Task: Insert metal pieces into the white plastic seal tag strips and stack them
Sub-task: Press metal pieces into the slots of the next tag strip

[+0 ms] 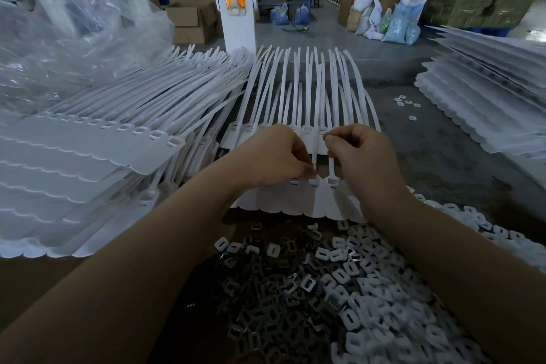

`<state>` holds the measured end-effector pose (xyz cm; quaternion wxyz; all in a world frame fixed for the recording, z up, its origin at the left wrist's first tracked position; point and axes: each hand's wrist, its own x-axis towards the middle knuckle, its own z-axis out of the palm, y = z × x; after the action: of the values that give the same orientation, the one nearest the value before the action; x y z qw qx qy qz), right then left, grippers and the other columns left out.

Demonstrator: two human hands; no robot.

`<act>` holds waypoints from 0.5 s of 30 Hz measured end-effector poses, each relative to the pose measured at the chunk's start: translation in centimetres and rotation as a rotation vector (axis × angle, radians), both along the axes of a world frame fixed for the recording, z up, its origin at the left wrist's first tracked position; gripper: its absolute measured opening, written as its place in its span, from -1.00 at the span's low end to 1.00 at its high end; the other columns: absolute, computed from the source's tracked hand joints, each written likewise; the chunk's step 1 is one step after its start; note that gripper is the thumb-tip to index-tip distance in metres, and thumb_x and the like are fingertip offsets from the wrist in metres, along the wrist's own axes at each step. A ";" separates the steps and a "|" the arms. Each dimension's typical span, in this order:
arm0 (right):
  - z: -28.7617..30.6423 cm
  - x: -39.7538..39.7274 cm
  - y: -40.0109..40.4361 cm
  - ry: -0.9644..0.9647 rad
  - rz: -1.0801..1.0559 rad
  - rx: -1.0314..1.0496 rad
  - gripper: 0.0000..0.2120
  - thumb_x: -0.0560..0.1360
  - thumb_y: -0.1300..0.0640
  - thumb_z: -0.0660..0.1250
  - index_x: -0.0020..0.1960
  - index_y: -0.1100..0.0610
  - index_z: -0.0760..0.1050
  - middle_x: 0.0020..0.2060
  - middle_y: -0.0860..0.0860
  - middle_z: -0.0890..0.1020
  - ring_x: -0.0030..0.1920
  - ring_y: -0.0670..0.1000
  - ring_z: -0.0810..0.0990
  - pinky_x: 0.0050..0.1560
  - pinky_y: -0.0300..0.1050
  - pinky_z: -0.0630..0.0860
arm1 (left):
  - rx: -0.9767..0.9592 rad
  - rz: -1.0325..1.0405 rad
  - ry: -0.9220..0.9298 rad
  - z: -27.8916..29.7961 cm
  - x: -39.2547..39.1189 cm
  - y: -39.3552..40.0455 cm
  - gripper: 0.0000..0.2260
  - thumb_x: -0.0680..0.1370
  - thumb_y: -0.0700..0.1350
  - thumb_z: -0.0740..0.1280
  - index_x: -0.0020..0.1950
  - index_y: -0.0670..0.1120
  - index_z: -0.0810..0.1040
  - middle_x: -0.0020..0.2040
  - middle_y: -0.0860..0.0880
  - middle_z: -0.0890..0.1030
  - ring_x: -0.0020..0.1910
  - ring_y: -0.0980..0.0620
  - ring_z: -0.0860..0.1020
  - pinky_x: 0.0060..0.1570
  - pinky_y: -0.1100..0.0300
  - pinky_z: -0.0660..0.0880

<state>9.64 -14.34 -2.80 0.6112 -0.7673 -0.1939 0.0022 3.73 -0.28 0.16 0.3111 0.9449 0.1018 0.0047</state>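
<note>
A white seal tag strip [298, 201] lies flat in front of me, its thin tails running away over another strip [307, 89]. My left hand [277, 156] has its fingers curled, with the fingertips pressing at a tag socket near the strip's head. My right hand [359, 154] hovers beside it, its thumb and forefinger pinched together; what they hold is too small to see. Near my forearms lies a heap of dark metal pieces [266, 284] mixed with white plastic caps [381, 284].
A tall stack of white strips [97, 156] fills the left side. Another stack [487, 91] lies at the right. Crumpled clear plastic [68, 38] sits at the far left. A white post [236, 0], cardboard boxes and sacks stand beyond the table.
</note>
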 end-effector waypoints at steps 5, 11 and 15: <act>0.1 0.0 -0.1 -0.007 -0.003 -0.003 -0.87 0.55 0.15 0.34 -0.13 -0.06 0.56 -0.24 -0.06 0.64 -0.21 -0.07 0.61 -0.14 -0.06 0.59 | 0.028 -0.004 0.019 0.2 0.0 -0.3 -0.91 0.48 0.01 0.47 -0.14 0.01 0.70 -0.25 0.07 0.69 -0.30 0.19 0.62 -0.36 0.39 0.51; 0.1 0.0 0.0 0.004 -0.006 -0.011 -0.91 0.54 0.14 0.34 -0.08 -0.03 0.57 -0.22 -0.08 0.63 -0.20 -0.09 0.61 -0.15 -0.11 0.56 | -0.085 0.103 0.135 0.8 0.3 -0.7 -0.89 0.45 -0.02 0.50 -0.08 -0.03 0.71 -0.17 0.01 0.66 -0.23 0.11 0.57 -0.35 0.28 0.45; 0.1 -0.1 0.0 0.014 0.003 0.003 -0.89 0.55 0.15 0.34 -0.10 -0.05 0.56 -0.22 -0.08 0.63 -0.22 -0.11 0.60 -0.20 -0.17 0.50 | -0.130 0.164 0.180 0.8 0.5 -1.0 -0.80 0.42 -0.03 0.53 -0.01 -0.06 0.68 -0.08 0.01 0.64 -0.10 0.09 0.55 -0.26 0.24 0.43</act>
<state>9.56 -14.34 -2.72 0.6136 -0.7661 -0.1909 0.0084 4.23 -1.25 1.00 0.3598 0.9079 0.2065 -0.0611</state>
